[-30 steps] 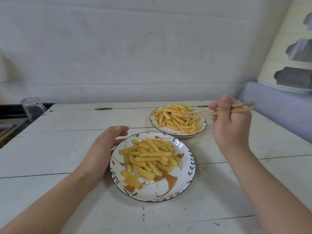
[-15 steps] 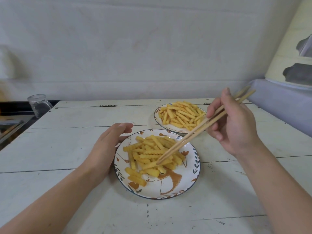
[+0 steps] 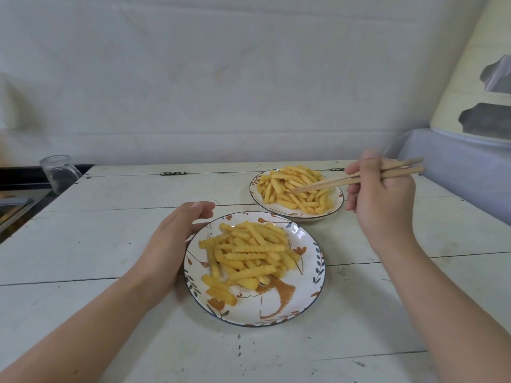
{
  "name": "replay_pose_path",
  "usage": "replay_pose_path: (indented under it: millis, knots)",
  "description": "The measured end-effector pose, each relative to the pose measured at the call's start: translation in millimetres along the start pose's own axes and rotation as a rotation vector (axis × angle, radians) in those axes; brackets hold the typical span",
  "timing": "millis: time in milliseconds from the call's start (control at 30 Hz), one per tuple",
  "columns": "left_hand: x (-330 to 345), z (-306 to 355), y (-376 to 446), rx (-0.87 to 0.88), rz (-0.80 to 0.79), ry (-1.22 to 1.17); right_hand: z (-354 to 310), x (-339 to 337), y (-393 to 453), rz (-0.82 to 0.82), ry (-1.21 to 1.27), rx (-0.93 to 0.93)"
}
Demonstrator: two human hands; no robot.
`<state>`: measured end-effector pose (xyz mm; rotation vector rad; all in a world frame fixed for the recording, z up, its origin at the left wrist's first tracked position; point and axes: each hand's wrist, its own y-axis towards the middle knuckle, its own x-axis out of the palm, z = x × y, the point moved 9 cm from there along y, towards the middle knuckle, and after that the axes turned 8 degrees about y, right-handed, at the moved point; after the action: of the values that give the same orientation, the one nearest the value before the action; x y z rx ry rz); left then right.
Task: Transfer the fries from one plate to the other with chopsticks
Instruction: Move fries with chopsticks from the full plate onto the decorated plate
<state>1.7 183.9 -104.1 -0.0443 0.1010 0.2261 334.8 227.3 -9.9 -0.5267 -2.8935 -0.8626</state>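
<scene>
our right hand (image 3: 380, 200) raised, grip clamped on chopsticks (image 3: 356, 178), tips over far plate (image 3: 298, 215) fries (image 3: 296, 189) | our left hand (image 3: 171, 244) fingers relaxed, cupping near plate (image 3: 304, 308) rim on counter (image 3: 110, 244) | near plate fries (image 3: 249, 255) piled

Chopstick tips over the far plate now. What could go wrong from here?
1. The fries on the far plate are heaped near its rim; one could likely roll onto the table.
2. The right hand grips the chopsticks far from the tips, so aim may wobble.
</scene>
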Motion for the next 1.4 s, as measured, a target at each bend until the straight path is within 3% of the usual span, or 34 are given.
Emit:
replay_pose_path:
  millis: [567,667,833,1400]
  knots:
    - [1.0,2.2,-1.9,-0.007,-0.003,0.001,23.2,64.2,-13.9,-0.309,-0.309,-0.200]
    - [1.4,4.9,-4.2,-0.004,-0.007,0.004,28.2,58.4,-8.7,-0.258,-0.225,-0.105]
    - [1.3,1.7,-1.8,-0.012,-0.006,-0.001,31.9,25.3,7.0,-0.020,0.007,0.075]
    - [0.9,0.8,0.6,-0.006,-0.008,0.006,33.9,58.9,-9.5,-0.198,-0.008,0.109]
